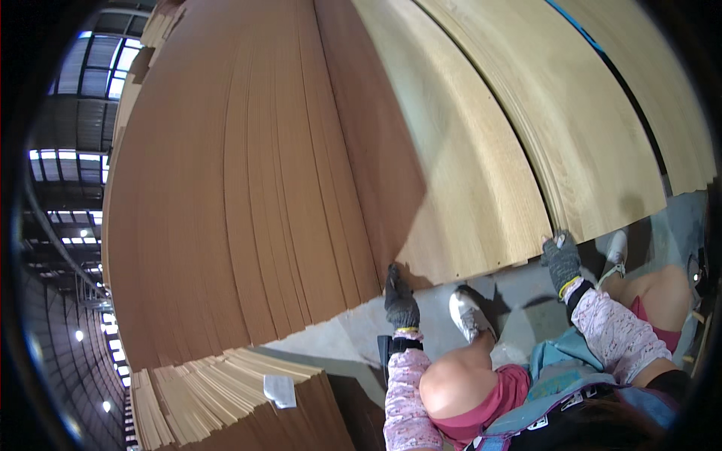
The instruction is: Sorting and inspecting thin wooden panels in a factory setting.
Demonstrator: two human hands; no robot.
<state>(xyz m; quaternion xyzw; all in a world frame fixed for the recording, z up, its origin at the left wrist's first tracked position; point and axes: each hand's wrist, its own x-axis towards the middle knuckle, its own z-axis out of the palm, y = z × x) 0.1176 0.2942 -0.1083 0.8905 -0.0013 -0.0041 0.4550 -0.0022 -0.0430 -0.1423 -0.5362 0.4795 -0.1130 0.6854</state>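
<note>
A long light wood-grain panel (481, 188) stretches away from me, its left part in brown shadow. My left hand (401, 302), in a dark grey glove, is closed on the near edge by the panel's left corner, with the thumb side up and the other fingers mostly hidden. Farther right, my right hand (562, 261) wears a similar glove with bare fingertips. Those fingers curl at the near right corner of the same panel, beside the gap to the neighbouring panels (594, 150).
To the left stands a wide stack of brown panels (278, 188) with many edges showing. Another stack of thin boards (218, 383) sits at the lower left, with a white slip (280, 391) on it. My shoe (468, 314) is on the grey floor (519, 301) close to the panel edge.
</note>
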